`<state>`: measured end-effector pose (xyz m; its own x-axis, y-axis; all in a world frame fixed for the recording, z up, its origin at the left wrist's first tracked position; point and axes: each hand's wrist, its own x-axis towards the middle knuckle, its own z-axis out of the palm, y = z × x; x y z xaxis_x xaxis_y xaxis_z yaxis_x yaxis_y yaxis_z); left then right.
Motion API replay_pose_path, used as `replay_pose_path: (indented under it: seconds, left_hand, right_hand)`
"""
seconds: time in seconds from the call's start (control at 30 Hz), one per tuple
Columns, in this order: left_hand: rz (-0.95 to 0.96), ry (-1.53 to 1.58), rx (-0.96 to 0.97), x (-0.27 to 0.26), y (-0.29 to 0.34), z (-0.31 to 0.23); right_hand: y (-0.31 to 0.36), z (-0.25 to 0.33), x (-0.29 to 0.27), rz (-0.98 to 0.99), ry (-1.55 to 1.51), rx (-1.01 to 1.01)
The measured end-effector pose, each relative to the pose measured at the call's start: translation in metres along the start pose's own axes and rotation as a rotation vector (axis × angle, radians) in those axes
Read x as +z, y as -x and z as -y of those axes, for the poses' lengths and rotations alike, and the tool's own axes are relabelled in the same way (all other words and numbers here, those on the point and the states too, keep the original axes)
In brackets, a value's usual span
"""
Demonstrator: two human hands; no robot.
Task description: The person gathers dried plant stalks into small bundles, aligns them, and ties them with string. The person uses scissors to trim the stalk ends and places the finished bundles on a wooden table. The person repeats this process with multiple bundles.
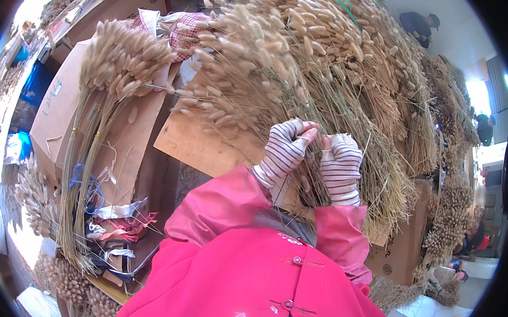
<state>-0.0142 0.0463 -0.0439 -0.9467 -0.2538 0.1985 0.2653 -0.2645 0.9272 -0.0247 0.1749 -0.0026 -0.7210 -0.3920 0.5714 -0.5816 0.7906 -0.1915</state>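
Dried bunny tail grass (259,71) with pale fluffy heads fans out in front of me, its stems running down toward my hands. My left hand (283,151), in a striped fingerless glove, is closed with thumb and finger pinched at some of these stems. Close beside it, my right hand (342,168) in a matching glove is also closed, fingertips drawn together over the stems. Whatever its fingers grip is too small or hidden to make out. A larger heap of the same grass (363,89) lies just beyond and to the right, stems pointing toward me.
A wooden board (202,144) lies under the grass. At left, tied grass bunches (96,120) lean over a cardboard box (59,103), near coloured ties (125,226). Another carton (400,237) stands at right. Farther off, a person in dark clothes (416,26) is visible.
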Motion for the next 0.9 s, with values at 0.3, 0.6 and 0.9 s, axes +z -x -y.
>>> replay_pose_path:
  seconds: [0.3,0.6,0.9]
  left_hand:
    - [-0.016,-0.964,0.564,-0.021,-0.019,0.011]
    - [-0.119,-1.014,0.523,-0.02,-0.021,0.006]
    - [0.131,0.023,-0.185,-0.008,-0.008,-0.01]
  right_hand:
    - [-0.004,-0.006,-0.032,-0.012,-0.19,0.13]
    - [-0.004,0.003,-0.027,0.102,-0.204,0.048]
    - [-0.007,0.005,-0.02,0.093,-0.141,-0.085]
